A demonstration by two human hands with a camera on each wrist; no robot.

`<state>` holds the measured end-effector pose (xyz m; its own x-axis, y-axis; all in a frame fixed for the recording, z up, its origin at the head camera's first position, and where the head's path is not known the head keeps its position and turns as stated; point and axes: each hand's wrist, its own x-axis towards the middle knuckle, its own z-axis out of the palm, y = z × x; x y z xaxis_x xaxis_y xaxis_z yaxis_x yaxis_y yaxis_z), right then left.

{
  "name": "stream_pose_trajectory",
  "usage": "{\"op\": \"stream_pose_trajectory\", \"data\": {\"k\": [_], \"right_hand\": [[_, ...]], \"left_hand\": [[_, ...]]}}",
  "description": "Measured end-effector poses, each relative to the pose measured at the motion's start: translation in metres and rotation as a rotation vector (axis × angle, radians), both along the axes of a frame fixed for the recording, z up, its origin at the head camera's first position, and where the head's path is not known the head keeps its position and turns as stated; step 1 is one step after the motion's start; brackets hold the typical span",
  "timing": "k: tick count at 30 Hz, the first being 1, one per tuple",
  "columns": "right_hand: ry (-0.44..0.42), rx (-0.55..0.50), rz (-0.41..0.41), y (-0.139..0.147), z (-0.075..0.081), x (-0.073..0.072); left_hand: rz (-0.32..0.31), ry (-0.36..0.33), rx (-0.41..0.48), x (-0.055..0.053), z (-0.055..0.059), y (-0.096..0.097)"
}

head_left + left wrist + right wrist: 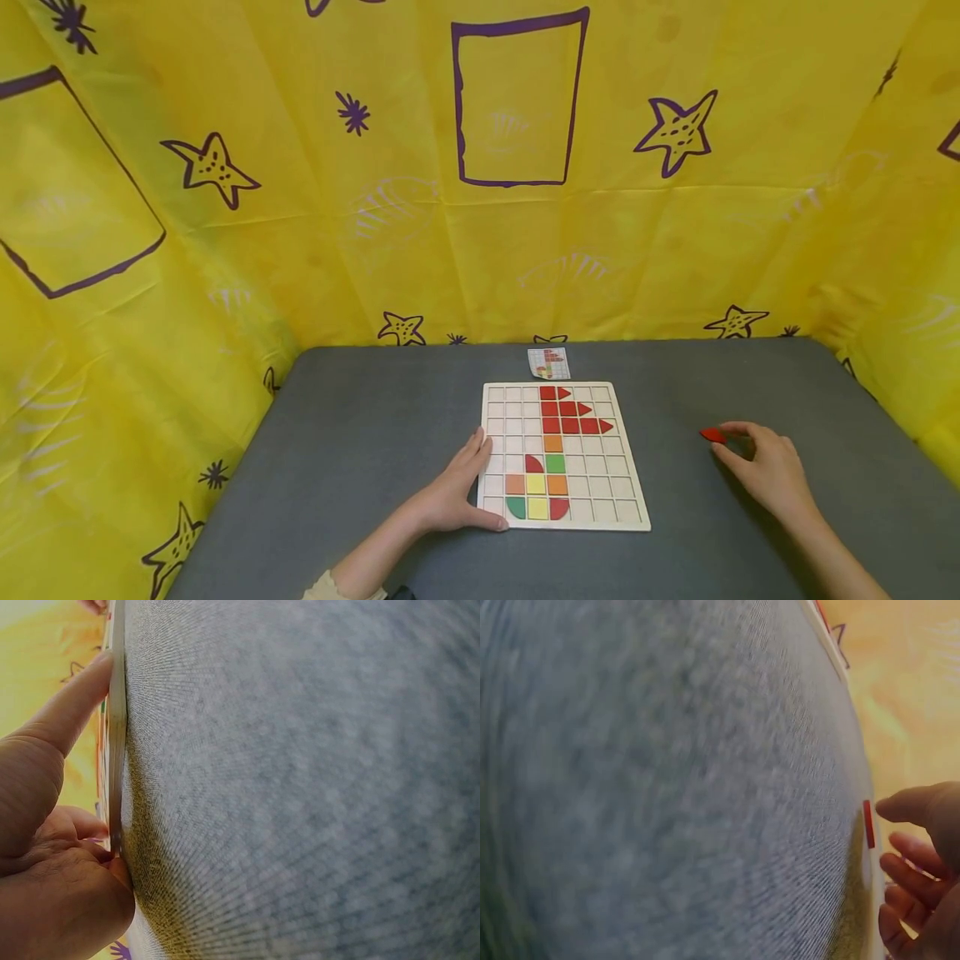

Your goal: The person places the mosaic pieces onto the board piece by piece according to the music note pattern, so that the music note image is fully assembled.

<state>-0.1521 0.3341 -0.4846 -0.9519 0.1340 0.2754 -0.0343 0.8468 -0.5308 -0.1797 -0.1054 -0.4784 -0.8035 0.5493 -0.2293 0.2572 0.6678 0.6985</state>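
A pale square-grid board (605, 467) lies on the grey table, with colored flat tiles in some of its squares. My left hand (453, 492) rests at its near left corner, straight fingers along the left edge and thumb at the front edge. The left wrist view shows the thumb (79, 701) against the board's rim. Right of the board, my right hand (768, 467) pinches a small red tile (712, 435) with a pointed end, between thumb and index finger. In the right wrist view, this red tile (868, 823) appears edge-on, close over the table.
A small printed card (549, 363) showing a colored tile pattern lies behind the board. Red tiles (570, 409) form rows near the board's far edge, and several mixed-color tiles (536, 483) sit near its front. Yellow cloth (510, 250) with purple drawings hangs around the table (375, 417).
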Motion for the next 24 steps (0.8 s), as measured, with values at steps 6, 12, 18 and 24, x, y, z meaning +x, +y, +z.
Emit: {"op": "stream_pose_trajectory", "data": {"k": [6, 12, 18, 24], "right_hand": [[-0.041, 0.006, 0.0, 0.001, 0.0, 0.002], [-0.115, -0.048, 0.036, -0.004, 0.004, 0.001], [-0.046, 0.01, 0.047, 0.0, -0.001, -0.005], [0.074, 0.072, 0.159, 0.005, -0.006, -0.016]], "left_hand": [[0.002, -0.007, -0.005, 0.0, 0.0, 0.0], [0.003, -0.005, -0.002, 0.001, -0.001, 0.0], [0.013, -0.011, -0.007, 0.0, -0.002, 0.0], [0.011, -0.006, 0.001, 0.0, 0.0, 0.0]]}}
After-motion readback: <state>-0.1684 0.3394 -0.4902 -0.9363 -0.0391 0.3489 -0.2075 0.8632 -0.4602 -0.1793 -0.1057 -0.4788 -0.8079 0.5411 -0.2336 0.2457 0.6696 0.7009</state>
